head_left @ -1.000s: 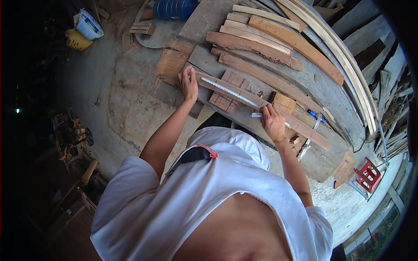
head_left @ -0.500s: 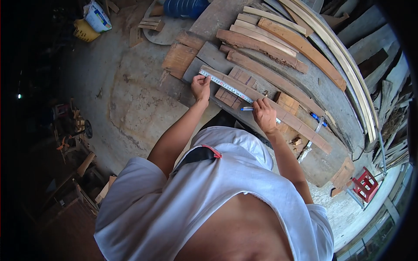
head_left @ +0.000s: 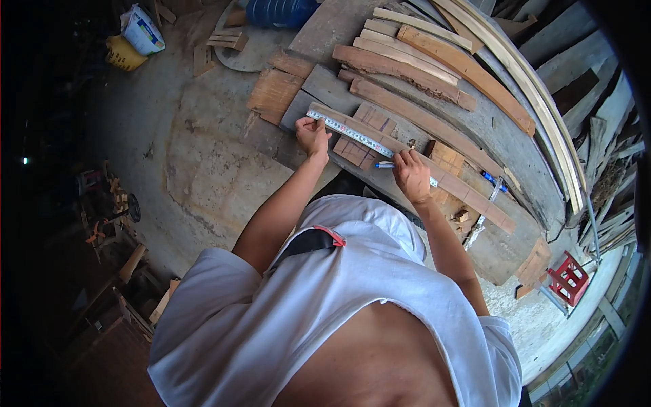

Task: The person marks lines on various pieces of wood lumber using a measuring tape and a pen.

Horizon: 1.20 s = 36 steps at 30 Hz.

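A white tape measure blade (head_left: 358,136) is stretched along a long narrow wooden strip (head_left: 468,195). My left hand (head_left: 313,139) is closed near the far-left end of the strip, its fingers pinching the blade against the wood. Farther along, my right hand (head_left: 411,178) presses on the strip and blade, with a blue-and-white pen (head_left: 384,164) sticking out to the left from its fingers. Part of the blade is hidden under this hand and shows again just beyond it. Beneath the strip lie short wooden blocks with dark pencil-like lines (head_left: 354,152).
Several boards (head_left: 407,74) lie along the far side of the worktable. A clamp with a blue handle (head_left: 494,182) is at the right. Beyond stand a red plastic crate (head_left: 568,278) and stacked timber (head_left: 603,156). A blue water jug (head_left: 281,12) lies at the back.
The whole view has shifted slightly. Both hands stay at nearly the same places on the strip; the right hand's fingers have tilted a little around the pen.
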{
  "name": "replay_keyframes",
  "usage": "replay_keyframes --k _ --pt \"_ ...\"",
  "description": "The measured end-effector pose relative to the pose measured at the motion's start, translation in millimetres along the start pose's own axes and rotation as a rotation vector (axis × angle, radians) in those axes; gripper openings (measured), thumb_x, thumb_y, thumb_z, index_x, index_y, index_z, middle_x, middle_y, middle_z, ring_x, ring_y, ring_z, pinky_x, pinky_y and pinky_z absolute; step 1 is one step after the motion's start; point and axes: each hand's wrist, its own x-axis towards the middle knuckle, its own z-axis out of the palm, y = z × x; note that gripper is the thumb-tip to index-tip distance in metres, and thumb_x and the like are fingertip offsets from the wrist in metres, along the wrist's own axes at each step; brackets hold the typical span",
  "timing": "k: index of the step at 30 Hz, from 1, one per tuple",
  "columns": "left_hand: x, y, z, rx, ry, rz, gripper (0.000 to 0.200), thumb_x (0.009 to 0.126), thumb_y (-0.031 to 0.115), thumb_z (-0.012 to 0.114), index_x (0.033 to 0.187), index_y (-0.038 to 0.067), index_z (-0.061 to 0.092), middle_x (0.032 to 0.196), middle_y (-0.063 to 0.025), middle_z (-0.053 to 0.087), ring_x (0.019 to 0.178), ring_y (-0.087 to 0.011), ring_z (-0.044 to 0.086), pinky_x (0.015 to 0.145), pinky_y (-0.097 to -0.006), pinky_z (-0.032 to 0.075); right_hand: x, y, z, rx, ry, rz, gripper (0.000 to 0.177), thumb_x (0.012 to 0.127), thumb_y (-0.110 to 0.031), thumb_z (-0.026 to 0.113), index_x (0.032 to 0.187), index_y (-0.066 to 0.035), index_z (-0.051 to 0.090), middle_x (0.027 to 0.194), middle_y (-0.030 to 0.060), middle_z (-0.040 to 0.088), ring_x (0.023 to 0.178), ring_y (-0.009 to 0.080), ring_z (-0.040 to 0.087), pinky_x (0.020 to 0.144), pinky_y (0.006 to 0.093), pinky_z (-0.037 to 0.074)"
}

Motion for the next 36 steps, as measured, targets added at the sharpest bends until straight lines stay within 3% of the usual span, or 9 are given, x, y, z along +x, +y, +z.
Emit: replay_keyframes --k 7,9,13,20,30,34,36 --pt "0.7 -8.2 5.6 -0.125 0.102 -0.057 0.025 0.091 0.006 0.066 0.108 0.001 0.048 0.104 -0.01 0.056 0.088 -0.0216 0.061 0.072 -0.0385 0.063 2.7 -1.6 -3.0 0.014 -0.02 0.044 0.011 0.08 -0.012 0.064 0.088 -0.01 0.056 0.087 0.0051 0.055 0.087 0.0243 0.06 0.064 0.0386 0.054" --pt "6.8 -9.6 1.6 -0.142 -0.078 -0.132 0.021 0.094 0.01 0.064 0.107 -0.002 0.053 0.101 -0.0107 0.057 0.089 -0.0225 0.061 0.077 -0.0412 0.063 3.5 -1.5 -2.5 0.023 -0.025 0.046 0.012 0.08 -0.011 0.064 0.089 -0.009 0.056 0.088 0.0054 0.055 0.087 0.0247 0.06 0.065 0.0391 0.054" --pt "-1.5 -1.2 0.0 -0.12 -0.12 -0.172 0.02 0.097 0.014 0.061 0.102 -0.005 0.058 0.096 -0.0101 0.059 0.088 -0.0209 0.061 0.078 -0.0412 0.063 5.4 -1.8 -2.7 0.052 -0.052 0.08 0.014 0.081 -0.011 0.064 0.092 -0.009 0.055 0.089 0.0073 0.056 0.087 0.027 0.06 0.069 0.0404 0.054" --pt "-2.4 -1.3 1.3 -0.145 -0.119 -0.15 0.02 0.099 0.014 0.059 0.098 -0.006 0.061 0.09 -0.0081 0.06 0.079 -0.0158 0.061 0.073 -0.0363 0.064 14.3 5.3 -4.5 0.105 -0.095 0.082 0.016 0.083 -0.012 0.065 0.094 -0.008 0.054 0.087 0.0102 0.057 0.086 0.0303 0.061 0.075 0.0423 0.051" --pt "0.1 -5.0 0.6 -0.13 -0.136 -0.122 0.017 0.1 0.013 0.057 0.093 -0.002 0.063 0.083 -0.003 0.058 0.073 -0.0098 0.056 0.072 -0.0323 0.064 12.5 2.7 -0.9 0.091 -0.08 0.084 0.016 0.084 -0.013 0.066 0.094 -0.007 0.055 0.087 0.0106 0.057 0.086 0.0312 0.061 0.075 0.0421 0.05" --pt "-0.9 -5.9 2.3 -0.154 -0.139 -0.112 0.018 0.1 0.012 0.057 0.09 -0.002 0.062 0.082 -0.0028 0.058 0.073 -0.0095 0.057 0.072 -0.0317 0.064 17.5 1.1 -7.7 0.105 -0.105 0.14 0.025 0.085 -0.027 0.069 0.093 -0.005 0.06 0.086 0.0112 0.06 0.086 0.032 0.061 0.077 0.042 0.048" --pt "-1.2 -6.7 3.0 -0.164 -0.131 -0.089 0.018 0.099 0.012 0.057 0.089 -0.003 0.059 0.085 -0.0066 0.062 0.077 -0.0155 0.064 0.069 -0.0336 0.064 23.4 -2.6 -16.0 0.138 -0.12 0.197 0.031 0.086 -0.034 0.07 0.091 -0.005 0.062 0.085 0.0115 0.061 0.086 0.0323 0.061 0.077 0.0418 0.047"
